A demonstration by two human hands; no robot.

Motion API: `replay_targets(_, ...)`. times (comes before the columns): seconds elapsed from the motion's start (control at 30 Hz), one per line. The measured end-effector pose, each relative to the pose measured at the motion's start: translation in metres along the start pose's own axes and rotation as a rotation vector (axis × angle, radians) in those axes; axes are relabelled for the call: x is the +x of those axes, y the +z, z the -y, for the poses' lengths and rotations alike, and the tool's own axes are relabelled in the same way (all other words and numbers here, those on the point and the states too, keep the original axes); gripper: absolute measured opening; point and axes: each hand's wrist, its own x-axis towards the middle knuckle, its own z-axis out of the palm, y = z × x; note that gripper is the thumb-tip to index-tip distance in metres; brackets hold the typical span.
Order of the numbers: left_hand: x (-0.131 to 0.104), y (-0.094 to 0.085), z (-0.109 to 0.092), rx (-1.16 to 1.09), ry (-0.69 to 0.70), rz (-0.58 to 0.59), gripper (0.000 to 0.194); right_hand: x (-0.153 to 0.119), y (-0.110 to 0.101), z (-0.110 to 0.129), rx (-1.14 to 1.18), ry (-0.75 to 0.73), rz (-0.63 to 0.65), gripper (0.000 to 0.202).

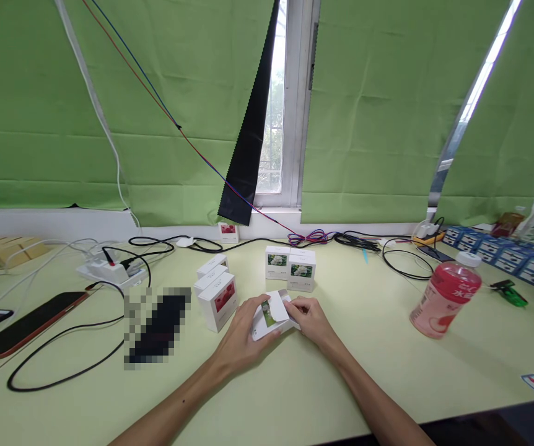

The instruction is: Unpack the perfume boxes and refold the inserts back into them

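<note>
As both hands [243, 331] [311, 319] pinch it, small white cardboard box [271, 316], flap open

I count on the table [341, 371]: three white boxes with red pictures [218, 300] in one cluster; two white boxes with green pictures [290, 267] side by side; one open box [271, 316] between my two hands; one small box [228, 231] by the wall; one pink bottle [443, 297]; two phones [25, 325]; one row of blue boxes [503, 253], number unclear.

Left hand [243, 331] and right hand [311, 319] meet, fingers curled, forearms converging
</note>
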Motion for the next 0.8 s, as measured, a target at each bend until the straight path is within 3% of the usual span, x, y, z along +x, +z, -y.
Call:
replay_targets(0.43, 0.000, 0.002, 0.004, -0.007, 0.002, 0.018, 0.058, -0.001, 0.002, 0.006, 0.059, 0.066, -0.021, 0.062)
replay_targets(0.8, 0.001, -0.001, -0.002, -0.082, -0.037, 0.013, 0.060, -0.001, 0.004, 0.015, 0.178, 0.128, -0.103, 0.063)
